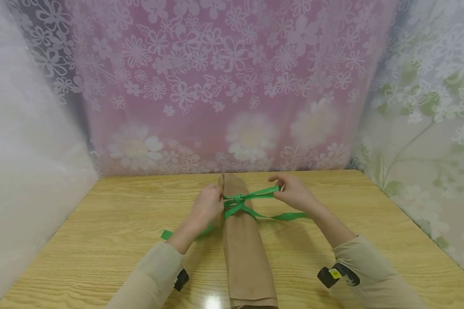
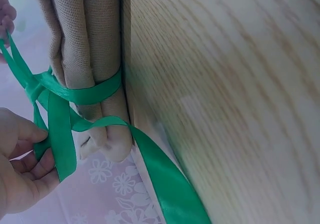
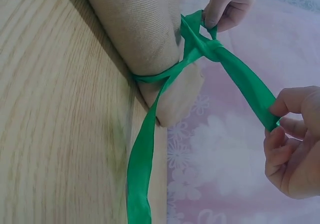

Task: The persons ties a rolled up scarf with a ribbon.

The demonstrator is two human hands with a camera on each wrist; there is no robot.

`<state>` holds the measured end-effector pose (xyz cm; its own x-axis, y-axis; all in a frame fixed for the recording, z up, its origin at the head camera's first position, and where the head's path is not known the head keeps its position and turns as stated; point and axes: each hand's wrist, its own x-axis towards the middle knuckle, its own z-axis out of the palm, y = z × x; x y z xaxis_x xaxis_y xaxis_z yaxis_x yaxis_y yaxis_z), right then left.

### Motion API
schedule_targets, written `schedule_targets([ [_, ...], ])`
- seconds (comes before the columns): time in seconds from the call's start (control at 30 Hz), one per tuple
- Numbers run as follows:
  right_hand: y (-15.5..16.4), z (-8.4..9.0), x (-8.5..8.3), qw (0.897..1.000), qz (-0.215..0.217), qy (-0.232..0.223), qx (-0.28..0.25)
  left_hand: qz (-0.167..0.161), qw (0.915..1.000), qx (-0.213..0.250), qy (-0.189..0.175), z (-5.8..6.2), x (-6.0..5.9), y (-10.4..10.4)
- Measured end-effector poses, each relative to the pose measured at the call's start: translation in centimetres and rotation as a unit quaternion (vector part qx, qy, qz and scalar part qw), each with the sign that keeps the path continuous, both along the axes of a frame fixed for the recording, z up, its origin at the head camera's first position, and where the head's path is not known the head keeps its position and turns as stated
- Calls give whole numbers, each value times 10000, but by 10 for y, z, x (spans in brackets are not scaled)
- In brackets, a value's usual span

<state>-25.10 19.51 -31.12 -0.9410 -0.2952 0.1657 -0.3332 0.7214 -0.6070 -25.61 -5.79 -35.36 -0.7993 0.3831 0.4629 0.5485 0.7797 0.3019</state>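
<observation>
A brown cloth roll (image 1: 244,253) lies lengthwise on the table, with a green ribbon (image 1: 237,206) wound round it and knotted on top. My left hand (image 1: 209,201) pinches a loop of the ribbon on the roll's left side; in the left wrist view that loop hangs between thumb and fingers (image 2: 42,164). To the right of the roll, my right hand (image 1: 294,193) pinches the other loop, drawn out from the knot (image 3: 212,50). One loose ribbon tail (image 3: 140,174) runs right under my right wrist; another tail (image 1: 167,234) comes out below my left wrist.
The wood-grain table (image 1: 139,206) reaches back to a pink flowered curtain (image 1: 224,86). Pale sheets hang at the left (image 1: 35,150) and right (image 1: 429,128) sides. A black wrist camera (image 1: 328,277) sits on the right sleeve, another (image 1: 181,280) on the left.
</observation>
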Motion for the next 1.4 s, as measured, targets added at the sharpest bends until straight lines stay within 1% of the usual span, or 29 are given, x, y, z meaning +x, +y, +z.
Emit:
schedule_targets([
  [0.13, 1, 2, 1, 9998, -107, 124, 110, 43, 10000, -44, 68, 1, 1, 1],
  [0.27, 3, 4, 2, 9997, -184, 128, -80, 99, 9999, -71, 97, 3, 1, 1],
  [0.33, 4, 5, 2, 9997, -200, 143, -89, 112, 9999, -83, 78, 3, 1, 1],
  [0.57, 8, 7, 5, 9984, -262, 408, 304, 50, 9999, -29, 89, 2, 0, -1],
  [0.8, 14, 10, 9, 9958, -306, 680, 540, 103, 9999, -43, 76, 2, -1, -2],
  [1.03, 21, 10, 12, 9933, -324, 730, 833, 210, 9997, -49, -82, 4, 0, -1],
  [1.2, 25, 8, 13, 9894, -337, 908, 1085, 230, 9996, -40, -152, 5, 1, 0],
  [1.3, 26, 7, 13, 9865, -385, 1059, 1188, 212, 9997, -42, -95, 5, 0, -1],
  [1.4, 25, 5, 14, 9859, -517, 1130, 1121, 162, 9998, -79, 7, 4, 0, -1],
])
